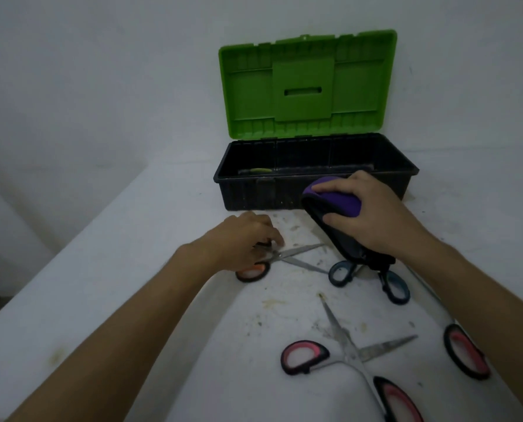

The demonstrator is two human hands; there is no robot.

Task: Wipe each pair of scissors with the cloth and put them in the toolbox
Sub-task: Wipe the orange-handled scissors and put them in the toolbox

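Observation:
A black toolbox with its green lid raised stands at the back of the white table. My right hand grips a purple and black cloth just in front of the box. My left hand is curled over the handles of orange-handled scissors, whose blades lie spread on the table. Blue-handled scissors lie partly under the cloth. Pink-handled scissors lie open in the foreground, and another pink-handled pair lies at the right.
A green-handled tool lies inside the toolbox. The table top is stained and dirty around the scissors. Its left edge runs diagonally from the near left to the wall. A white wall stands close behind the toolbox.

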